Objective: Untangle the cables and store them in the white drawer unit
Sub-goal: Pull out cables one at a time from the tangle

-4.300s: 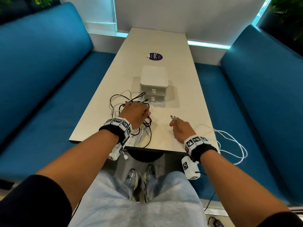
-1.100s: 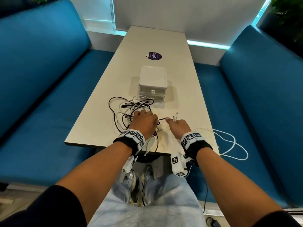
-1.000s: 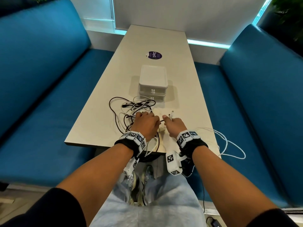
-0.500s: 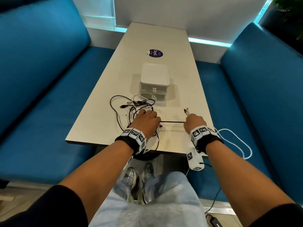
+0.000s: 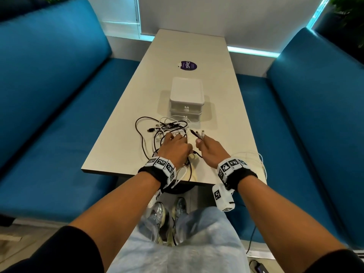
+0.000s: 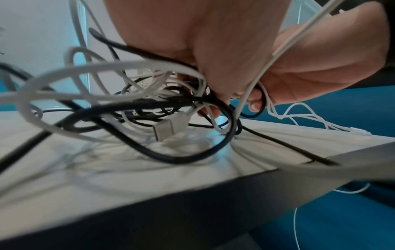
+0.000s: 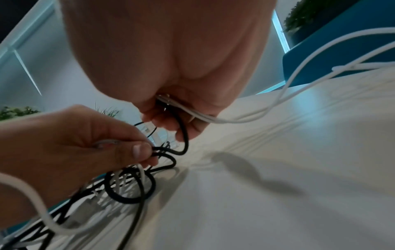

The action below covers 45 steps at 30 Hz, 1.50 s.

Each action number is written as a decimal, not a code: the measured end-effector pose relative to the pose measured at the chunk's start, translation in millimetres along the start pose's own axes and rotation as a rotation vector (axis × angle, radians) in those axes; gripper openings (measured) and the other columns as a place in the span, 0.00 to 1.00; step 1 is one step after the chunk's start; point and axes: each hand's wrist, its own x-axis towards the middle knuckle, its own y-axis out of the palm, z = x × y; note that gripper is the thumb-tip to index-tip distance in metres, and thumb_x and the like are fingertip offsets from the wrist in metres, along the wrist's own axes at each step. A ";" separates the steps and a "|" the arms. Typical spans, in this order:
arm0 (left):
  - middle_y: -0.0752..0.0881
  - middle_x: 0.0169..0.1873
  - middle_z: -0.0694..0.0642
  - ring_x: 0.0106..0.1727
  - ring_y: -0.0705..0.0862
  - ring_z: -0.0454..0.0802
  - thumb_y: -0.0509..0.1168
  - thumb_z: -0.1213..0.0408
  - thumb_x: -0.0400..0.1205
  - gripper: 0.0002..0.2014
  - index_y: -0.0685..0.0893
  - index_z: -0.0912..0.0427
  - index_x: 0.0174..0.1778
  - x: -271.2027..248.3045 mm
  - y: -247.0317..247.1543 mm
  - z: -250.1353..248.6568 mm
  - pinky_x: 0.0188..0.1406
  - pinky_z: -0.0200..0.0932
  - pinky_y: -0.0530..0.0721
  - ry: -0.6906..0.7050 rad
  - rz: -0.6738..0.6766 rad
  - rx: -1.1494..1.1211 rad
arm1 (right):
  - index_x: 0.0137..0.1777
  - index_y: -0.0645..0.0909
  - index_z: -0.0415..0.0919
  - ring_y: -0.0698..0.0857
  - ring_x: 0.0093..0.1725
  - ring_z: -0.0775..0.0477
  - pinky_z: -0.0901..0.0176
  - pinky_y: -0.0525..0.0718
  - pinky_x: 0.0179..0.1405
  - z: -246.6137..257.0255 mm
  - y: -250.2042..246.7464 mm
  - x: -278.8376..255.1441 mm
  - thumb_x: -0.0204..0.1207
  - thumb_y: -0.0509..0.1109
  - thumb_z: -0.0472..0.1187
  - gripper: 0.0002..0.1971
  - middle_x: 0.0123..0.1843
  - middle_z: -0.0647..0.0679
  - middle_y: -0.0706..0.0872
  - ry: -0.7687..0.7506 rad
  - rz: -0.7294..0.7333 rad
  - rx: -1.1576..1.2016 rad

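Observation:
A tangle of black and white cables [image 5: 167, 131] lies on the pale table [image 5: 122, 134] just in front of the white drawer unit [image 5: 186, 99], whose two drawers are closed. My left hand [image 5: 175, 146] rests on the tangle and pinches a knot of black and white strands [image 6: 192, 101]. My right hand [image 5: 208, 148] sits close beside it, gripping several cable ends [image 5: 199, 133] that stick up, black and white. A white cable [image 5: 260, 164] trails from that hand over the table's right edge. A USB plug [image 6: 169, 126] lies in the pile.
Blue benches [image 5: 49, 115] run along both sides of the table. A purple sticker [image 5: 188, 65] lies beyond the drawer unit. The near table edge [image 5: 137, 174] is right under my wrists; cable loops hang over it.
My right hand pulled a black cable out to the right half a second ago and has come back left, close to the left hand. The left hand stayed on the tangle.

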 end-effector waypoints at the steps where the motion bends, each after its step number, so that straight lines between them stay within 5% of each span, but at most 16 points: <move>1: 0.84 0.52 0.48 0.63 0.76 0.52 0.63 0.57 0.84 0.09 0.86 0.45 0.56 0.8 0.9 -1.7 0.66 0.59 0.62 -0.002 0.004 -0.004 | 0.45 0.75 0.43 0.80 0.38 0.48 0.58 0.71 0.42 0.7 0.6 0.7 0.88 0.54 0.47 0.13 0.37 0.52 0.80 0.019 0.023 0.059; 4: 0.84 0.51 0.50 0.63 0.77 0.53 0.60 0.60 0.83 0.10 0.86 0.49 0.53 3.2 0.5 -4.7 0.67 0.60 0.63 -0.006 0.009 0.000 | 0.41 0.74 0.43 0.80 0.31 0.47 0.50 0.81 0.40 4.8 2.5 4.5 0.87 0.55 0.50 0.16 0.33 0.47 0.82 0.037 0.126 0.146; 7: 0.84 0.51 0.49 0.63 0.78 0.53 0.58 0.56 0.86 0.11 0.86 0.49 0.53 2.2 2.6 -1.4 0.67 0.60 0.65 0.030 -0.005 0.033 | 0.48 0.78 0.40 0.83 0.44 0.39 0.47 0.80 0.49 3.2 1.1 9.6 0.87 0.55 0.50 0.16 0.44 0.41 0.87 -0.027 0.140 -0.160; 10: 0.85 0.52 0.47 0.63 0.79 0.51 0.57 0.50 0.87 0.13 0.85 0.49 0.55 0.9 0.7 7.1 0.67 0.61 0.67 0.054 -0.040 0.100 | 0.57 0.77 0.36 0.84 0.50 0.32 0.49 0.78 0.45 3.0 -4.9 11.4 0.88 0.54 0.47 0.16 0.50 0.33 0.86 -0.078 0.133 -0.396; 19: 0.83 0.57 0.46 0.67 0.75 0.51 0.61 0.52 0.85 0.11 0.83 0.47 0.60 1.7 -7.5 14.0 0.67 0.62 0.63 -0.046 -0.039 0.120 | 0.58 0.73 0.37 0.74 0.31 0.38 0.52 0.73 0.30 -13.3 -36.1 2.7 0.88 0.52 0.46 0.13 0.39 0.39 0.81 -0.075 -0.008 -0.714; 22: 0.84 0.55 0.47 0.65 0.76 0.52 0.65 0.55 0.81 0.09 0.84 0.49 0.55 2.0 -10.8 10.2 0.66 0.61 0.64 -0.099 -0.041 0.122 | 0.59 0.73 0.37 0.76 0.32 0.37 0.52 0.72 0.30 -13.6 -33.2 0.4 0.88 0.52 0.45 0.13 0.37 0.42 0.77 -0.023 -0.054 -0.717; 27: 0.86 0.51 0.51 0.60 0.80 0.57 0.65 0.57 0.82 0.05 0.84 0.51 0.52 4.3 -12.2 -2.9 0.62 0.58 0.69 -0.104 -0.030 0.125 | 0.60 0.74 0.34 0.83 0.46 0.28 0.50 0.72 0.36 6.2 -16.3 6.7 0.86 0.54 0.41 0.12 0.48 0.32 0.85 0.025 -0.069 -0.513; 33: 0.86 0.54 0.51 0.64 0.77 0.55 0.65 0.57 0.81 0.08 0.81 0.51 0.55 5.9 -12.2 -0.2 0.65 0.56 0.66 -0.088 -0.052 0.120 | 0.51 0.77 0.37 0.89 0.41 0.40 0.46 0.87 0.45 19.3 11.3 15.6 0.80 0.58 0.35 0.07 0.42 0.41 0.91 0.081 0.173 -0.241; 37: 0.87 0.53 0.49 0.67 0.76 0.54 0.62 0.49 0.84 0.10 0.82 0.50 0.53 5.7 -10.2 3.8 0.65 0.60 0.64 -0.127 -0.079 0.087 | 0.56 0.77 0.38 0.84 0.49 0.31 0.50 0.78 0.41 7.4 5.8 13.0 0.86 0.57 0.48 0.14 0.49 0.35 0.86 0.072 0.113 -0.364; 45: 0.83 0.59 0.47 0.66 0.72 0.56 0.59 0.37 0.80 0.19 0.85 0.43 0.57 3.1 -15.0 26.1 0.63 0.61 0.63 -0.188 -0.092 0.066 | 0.58 0.77 0.47 0.83 0.43 0.36 0.49 0.83 0.42 -13.9 -28.0 6.4 0.86 0.54 0.58 0.17 0.42 0.44 0.79 0.091 0.022 -0.575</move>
